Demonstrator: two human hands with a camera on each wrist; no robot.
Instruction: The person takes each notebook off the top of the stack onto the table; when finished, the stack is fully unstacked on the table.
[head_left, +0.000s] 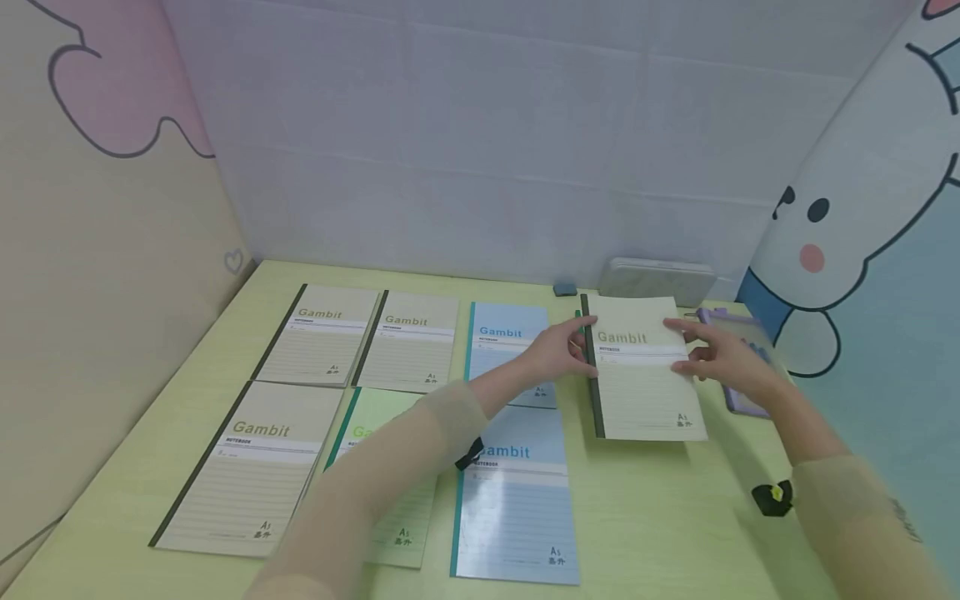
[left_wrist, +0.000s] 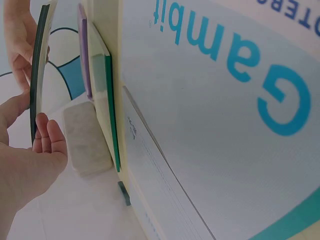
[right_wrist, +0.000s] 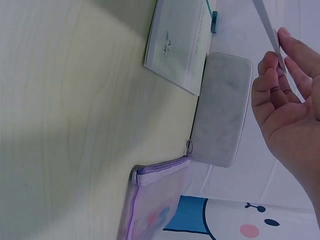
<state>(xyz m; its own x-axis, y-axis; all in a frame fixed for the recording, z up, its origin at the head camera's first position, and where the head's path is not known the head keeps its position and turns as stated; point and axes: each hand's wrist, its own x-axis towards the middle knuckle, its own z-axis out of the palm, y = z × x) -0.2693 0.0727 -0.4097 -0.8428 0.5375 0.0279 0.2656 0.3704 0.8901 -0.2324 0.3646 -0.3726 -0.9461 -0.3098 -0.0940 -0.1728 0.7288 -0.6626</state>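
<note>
A cream notebook (head_left: pixel 647 392) with a dark spine and the word Gambit on its cover is held above the table's right part. My left hand (head_left: pixel 561 348) pinches its spine edge, thumb on the front cover side. At the opposite edge, my right hand (head_left: pixel 723 360) grips it between thumb and fingers. Seen edge-on, the same notebook (left_wrist: pixel 38 70) stands between both hands in the left wrist view. Under it lies a green-spined notebook (left_wrist: pixel 102 60), mostly hidden in the head view. A blue notebook (head_left: pixel 510 321) lies just left of it, partly behind my left hand.
More cream notebooks (head_left: pixel 318 337) lie at the left, with a green notebook (head_left: pixel 401 508) and another blue notebook (head_left: pixel 517 517) in the front row. At the back right stand a grey-white case (head_left: pixel 660 279) and a small dark block (head_left: pixel 565 290). A purple-edged zip pouch (right_wrist: pixel 160 195) lies right.
</note>
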